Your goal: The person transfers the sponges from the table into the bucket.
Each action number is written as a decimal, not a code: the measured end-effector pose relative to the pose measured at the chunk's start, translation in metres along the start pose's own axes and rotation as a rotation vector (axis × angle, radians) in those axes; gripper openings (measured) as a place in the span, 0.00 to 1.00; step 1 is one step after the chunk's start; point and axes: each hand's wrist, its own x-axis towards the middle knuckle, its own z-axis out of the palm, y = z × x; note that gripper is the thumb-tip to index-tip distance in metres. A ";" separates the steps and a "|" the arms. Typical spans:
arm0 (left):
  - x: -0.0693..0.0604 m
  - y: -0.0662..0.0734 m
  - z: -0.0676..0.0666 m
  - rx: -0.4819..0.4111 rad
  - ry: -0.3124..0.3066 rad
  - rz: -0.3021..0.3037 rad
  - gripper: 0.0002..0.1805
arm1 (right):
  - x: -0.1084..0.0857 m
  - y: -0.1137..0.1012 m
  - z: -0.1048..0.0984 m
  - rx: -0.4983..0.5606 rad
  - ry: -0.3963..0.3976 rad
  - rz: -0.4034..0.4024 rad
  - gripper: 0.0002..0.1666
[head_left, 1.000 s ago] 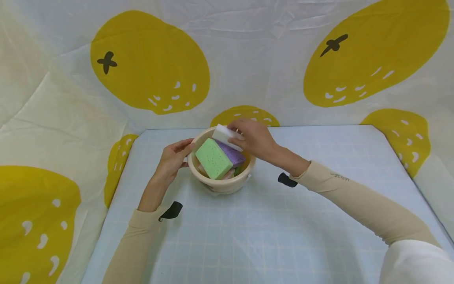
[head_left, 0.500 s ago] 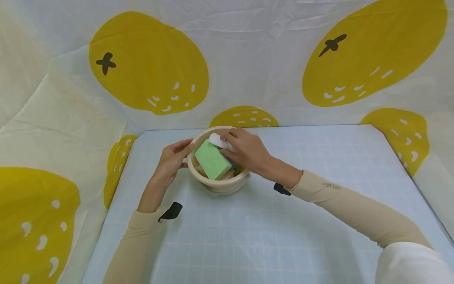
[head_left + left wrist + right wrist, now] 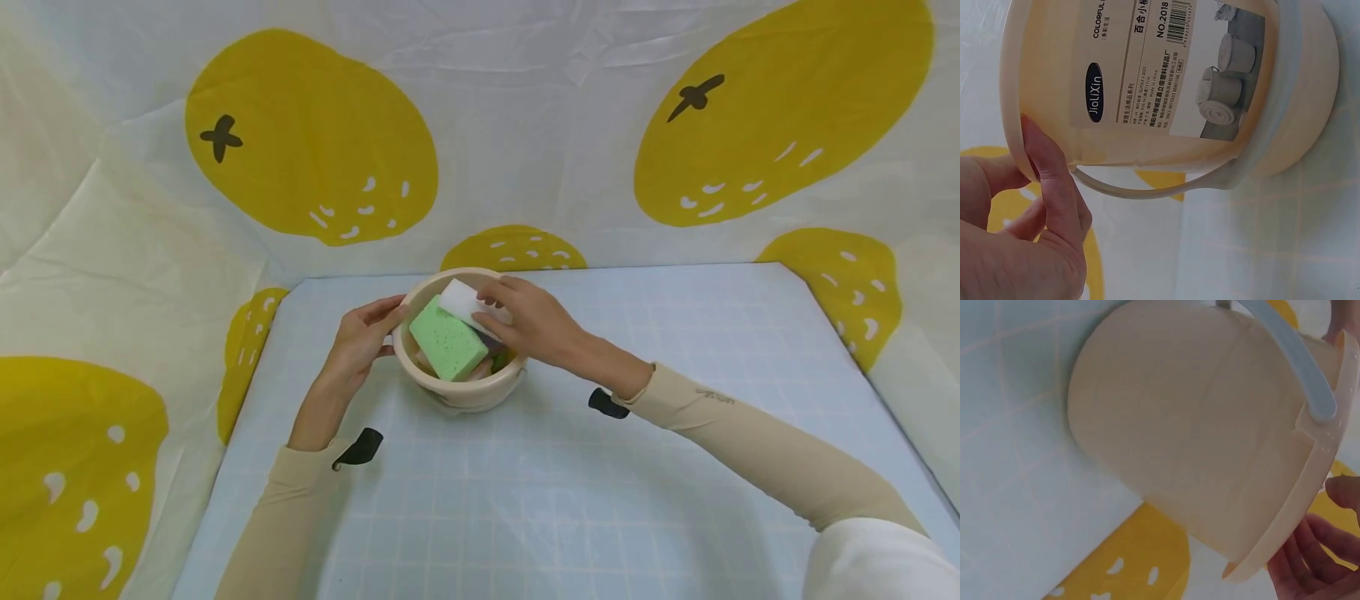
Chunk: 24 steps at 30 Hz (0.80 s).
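Note:
A cream plastic bucket [image 3: 465, 396] stands on the table at the back, with sponges inside. My left hand [image 3: 362, 337] grips its rim from the left; the left wrist view shows the fingers [image 3: 1057, 181] at the rim beside the label. A white sponge [image 3: 457, 297] lies on top of the pile, overlapping a green sponge [image 3: 447, 340] and a mostly hidden purple sponge [image 3: 491, 342]. My right hand [image 3: 536, 321] is over the bucket's right side, its fingertips close to the white sponge. In the right wrist view, thumb and fingers [image 3: 1329, 550] are apart with no sponge visible between them.
The table [image 3: 480, 500] has a pale blue grid cover. Behind it hangs a white cloth [image 3: 525, 125] printed with yellow fruit. A grey handle [image 3: 1141, 190] hangs on the bucket's side. Pinkish and green items show low in the bucket, partly hidden.
The white sponge has gone down into the bucket and now lies flatter over the purple one. My right hand moved left with it, then loosened and drew back slightly. The left hand stayed.

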 end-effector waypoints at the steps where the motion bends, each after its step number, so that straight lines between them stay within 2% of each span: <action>1: 0.000 0.000 0.000 -0.001 0.001 -0.004 0.25 | -0.001 0.001 -0.001 0.009 -0.003 0.010 0.16; 6: 0.000 0.001 -0.004 -0.003 -0.006 -0.018 0.27 | -0.004 0.008 -0.006 0.063 0.016 0.028 0.17; 9: -0.001 0.002 -0.005 -0.002 -0.015 -0.018 0.27 | -0.007 0.015 -0.009 0.092 0.044 0.009 0.15; 15: -0.001 0.002 -0.008 0.043 -0.004 -0.008 0.28 | -0.017 0.027 -0.016 0.094 0.088 0.010 0.12; 20: -0.002 -0.001 -0.011 0.128 -0.001 0.033 0.30 | -0.026 0.039 -0.022 0.084 0.125 0.060 0.09; 24: -0.003 -0.006 -0.014 0.164 0.024 0.094 0.29 | -0.037 0.050 -0.025 0.076 0.156 0.081 0.06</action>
